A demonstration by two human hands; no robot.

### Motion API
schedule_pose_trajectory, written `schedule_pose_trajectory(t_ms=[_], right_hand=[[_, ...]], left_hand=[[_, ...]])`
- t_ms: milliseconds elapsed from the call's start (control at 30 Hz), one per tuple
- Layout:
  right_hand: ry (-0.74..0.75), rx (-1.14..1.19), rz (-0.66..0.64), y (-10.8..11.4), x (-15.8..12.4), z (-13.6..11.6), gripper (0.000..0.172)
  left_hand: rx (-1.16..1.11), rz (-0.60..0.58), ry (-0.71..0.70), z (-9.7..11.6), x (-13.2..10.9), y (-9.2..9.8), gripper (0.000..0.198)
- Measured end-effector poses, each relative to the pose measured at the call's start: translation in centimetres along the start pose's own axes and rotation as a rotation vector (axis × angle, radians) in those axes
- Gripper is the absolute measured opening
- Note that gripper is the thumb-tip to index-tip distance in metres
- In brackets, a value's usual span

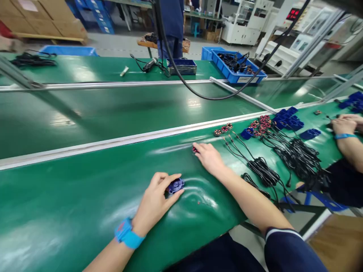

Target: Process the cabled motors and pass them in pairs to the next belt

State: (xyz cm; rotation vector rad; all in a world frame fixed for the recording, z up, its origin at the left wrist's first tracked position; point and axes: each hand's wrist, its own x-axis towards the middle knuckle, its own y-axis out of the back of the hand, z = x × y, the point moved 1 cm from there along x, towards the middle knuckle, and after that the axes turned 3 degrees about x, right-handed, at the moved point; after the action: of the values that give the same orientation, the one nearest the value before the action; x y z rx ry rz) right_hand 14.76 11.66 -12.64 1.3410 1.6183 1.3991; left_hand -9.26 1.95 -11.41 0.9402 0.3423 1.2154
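Observation:
Between the thumb and fingers of my left hand [157, 196] is a round blue plastic housing [176, 186], held low over the green mat [93, 200]. Further right and a little farther off, my right hand [209, 156] has its fingertips closed on a small copper-wound motor stator [195, 150], mostly hidden under the fingers. Beyond that hand, a short row of similar wound stators [224, 129] sits near the metal rail. Black cables [262, 170] with bare ends lie to the right of my right forearm.
More stators [262, 124], blue housings [287, 119] and bundled cables [300, 158] crowd the right side. A co-worker's hands [344, 124] are at the far right. Past the rail [113, 141], a blue crate [235, 66] holds black parts. A dark cable [204, 97] hangs across the view.

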Motion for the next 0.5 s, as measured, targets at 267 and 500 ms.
schedule_pose_trajectory(t_ms=[267,500], right_hand=[[-0.022,0.315,0.017,0.3,-1.6,-2.5,0.025],[0.069,0.494,0.058,1.7,-2.8,-3.1,0.028]], left_hand=[[-0.096,-0.151,-0.046,-0.2,-1.7,1.1,0.042],[-0.092,-0.099,0.038,-0.2,-1.9,0.7,0.065]])
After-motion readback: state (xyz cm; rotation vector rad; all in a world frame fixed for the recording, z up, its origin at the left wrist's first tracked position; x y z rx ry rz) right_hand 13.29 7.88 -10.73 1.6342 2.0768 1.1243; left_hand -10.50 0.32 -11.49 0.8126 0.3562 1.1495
